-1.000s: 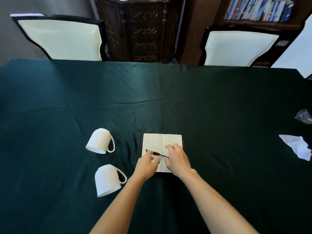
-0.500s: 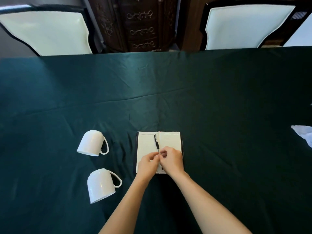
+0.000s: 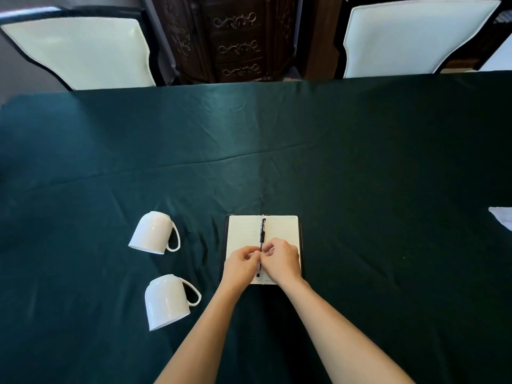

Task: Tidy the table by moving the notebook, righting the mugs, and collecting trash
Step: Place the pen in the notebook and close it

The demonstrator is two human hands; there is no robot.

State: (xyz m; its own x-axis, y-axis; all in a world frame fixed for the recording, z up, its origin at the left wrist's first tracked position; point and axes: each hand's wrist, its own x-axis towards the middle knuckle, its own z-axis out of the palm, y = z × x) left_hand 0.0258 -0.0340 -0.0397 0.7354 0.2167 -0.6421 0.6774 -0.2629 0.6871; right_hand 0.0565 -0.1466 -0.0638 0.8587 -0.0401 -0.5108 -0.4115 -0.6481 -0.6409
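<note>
A small open notebook [image 3: 243, 234] with a black cover lies on the dark green tablecloth near the front middle. A black pen [image 3: 262, 231] rests along its spine. My left hand [image 3: 240, 263] and my right hand [image 3: 282, 260] meet over the lower pages, fingertips pinching the pen's lower part. Two white mugs lie on their sides to the left: the far mug [image 3: 152, 232] and the near mug [image 3: 166, 300], handles pointing right. A crumpled white paper [image 3: 502, 217] shows at the right edge.
The table [image 3: 304, 162] is draped in green cloth with creases. Two cream-backed chairs, one on the left [image 3: 83, 51] and one on the right [image 3: 415, 40], stand at the far side, with a dark carved cabinet [image 3: 235, 37] between them.
The pen has turned from lying across the pages to lying along the notebook's spine. Both hands have drawn together over it. The view has tilted down, so the trash at right is mostly out of frame.
</note>
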